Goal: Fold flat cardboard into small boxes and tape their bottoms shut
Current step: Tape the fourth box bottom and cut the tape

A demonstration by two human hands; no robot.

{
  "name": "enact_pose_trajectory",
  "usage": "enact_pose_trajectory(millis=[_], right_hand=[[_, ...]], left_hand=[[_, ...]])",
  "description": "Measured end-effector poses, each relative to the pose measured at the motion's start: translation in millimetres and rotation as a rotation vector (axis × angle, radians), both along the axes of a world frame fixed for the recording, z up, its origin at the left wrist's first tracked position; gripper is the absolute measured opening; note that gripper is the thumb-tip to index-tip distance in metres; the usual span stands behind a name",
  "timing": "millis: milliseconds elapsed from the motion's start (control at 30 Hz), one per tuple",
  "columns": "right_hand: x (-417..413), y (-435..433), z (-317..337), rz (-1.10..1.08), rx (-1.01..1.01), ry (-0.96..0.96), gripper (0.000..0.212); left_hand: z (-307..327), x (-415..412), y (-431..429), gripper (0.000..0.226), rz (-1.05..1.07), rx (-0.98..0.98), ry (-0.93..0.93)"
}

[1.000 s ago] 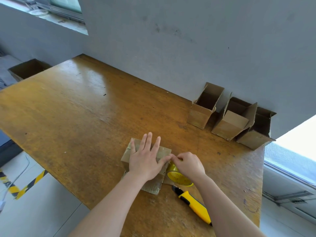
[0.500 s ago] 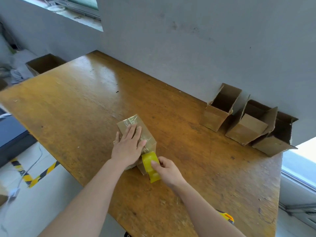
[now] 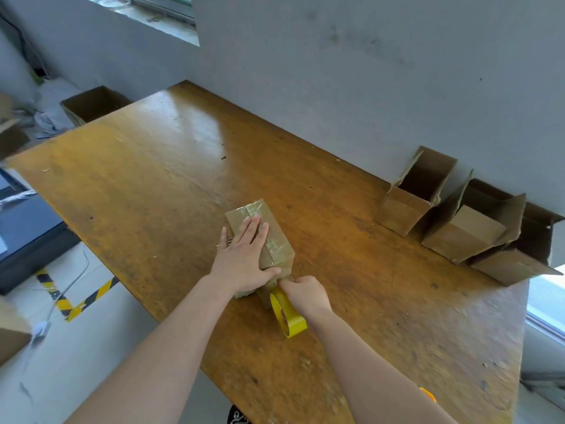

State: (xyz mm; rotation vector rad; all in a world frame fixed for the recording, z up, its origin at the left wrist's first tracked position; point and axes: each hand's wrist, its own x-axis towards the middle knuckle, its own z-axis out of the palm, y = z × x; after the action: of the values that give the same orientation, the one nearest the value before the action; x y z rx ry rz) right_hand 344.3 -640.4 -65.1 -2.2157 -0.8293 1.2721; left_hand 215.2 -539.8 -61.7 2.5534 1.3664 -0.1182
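One small cardboard box (image 3: 260, 237) sits near the middle of the wooden table (image 3: 146, 179), bottom side up, with clear tape (image 3: 255, 208) shining along its seam and over the far edge. Left hand (image 3: 244, 255) lies flat on top of it — fingers straight and together, palm pressing down, thumb at the near right corner. Not gripping, just pinning it.

Right hand (image 3: 305, 293) is curled closed around one yellow tape roll (image 3: 287, 313), which stands on edge on the table just near of the box, touching its near end. Whether the strip is cut from the roll — cannot tell, the hand hides that spot.

Three finished boxes against the grey wall at far right, open tops tilted toward the wall: first (image 3: 409, 200), second (image 3: 467, 231), third (image 3: 516, 261), each touching or overlapping the next.

One larger open carton (image 3: 91, 105) beyond the far left table corner. A yellow object (image 3: 428, 394) pokes out behind the right forearm at the near edge; too little shows to identify it.
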Motion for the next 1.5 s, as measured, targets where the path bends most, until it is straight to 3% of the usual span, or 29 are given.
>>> enact_pose_trajectory(millis=[267, 433, 700, 800, 867, 1000, 1133, 1167, 1233, 1333, 1433, 1500], right_hand=[[-7.3, -14.6, -2.7, 0.081, 0.098, 0.055, 0.049], [-1.6, -28.9, 1.0, -0.026, 0.226, 0.144, 0.031], [5.7, -27.5, 8.5, 0.011, 0.129, 0.112, 0.025], [8.2, -27.8, 11.5, 0.023, 0.119, 0.208, 0.023], [9.2, -32.2, 11.9, -0.005, 0.146, 0.291, 0.020], [8.7, -38.4, 10.4, -0.009, 0.191, 0.213, 0.024], [6.7, -40.5, 8.5, -0.007, 0.198, 0.155, 0.026], [6.7, -41.5, 8.2, -0.005, 0.202, 0.150, 0.025], [7.4, -43.3, 8.0, 0.012, 0.210, 0.129, 0.025], [11.5, -45.4, 7.7, 0.059, 0.206, 0.104, 0.021], [21.7, -50.5, 7.5, 0.042, 0.229, 0.040, 0.017], [34.4, -59.3, 5.5, 0.023, 0.197, -0.117, 0.016]], left_hand=[[-2.1, 9.6, -4.9, 0.110, 0.001, 0.152, 0.075], [-3.8, 11.4, -7.0, 0.106, -0.011, 0.197, 0.072], [-7.0, 8.7, -10.0, 0.096, -0.024, 0.221, 0.069], [-10.4, 5.4, -18.8, 0.090, -0.022, 0.289, 0.055], [-13.5, 2.6, -26.4, 0.089, 0.014, 0.302, -0.023], [-13.0, -0.2, -51.5, 0.090, 0.128, 0.248, -0.355], [-17.3, 3.4, -92.8, 0.048, 0.389, 0.360, -0.726], [-19.1, 5.6, -100.2, 0.035, 0.500, 0.290, -0.797], [-20.6, 11.2, -106.9, 0.018, 0.702, -0.030, -0.887], [-19.3, 19.9, -103.9, 0.031, 0.882, -0.547, -0.869], [-18.9, 23.9, -98.1, 0.026, 0.976, -0.780, -0.946], [-19.5, 23.0, -95.2, 0.018, 1.029, -0.864, -1.034]])
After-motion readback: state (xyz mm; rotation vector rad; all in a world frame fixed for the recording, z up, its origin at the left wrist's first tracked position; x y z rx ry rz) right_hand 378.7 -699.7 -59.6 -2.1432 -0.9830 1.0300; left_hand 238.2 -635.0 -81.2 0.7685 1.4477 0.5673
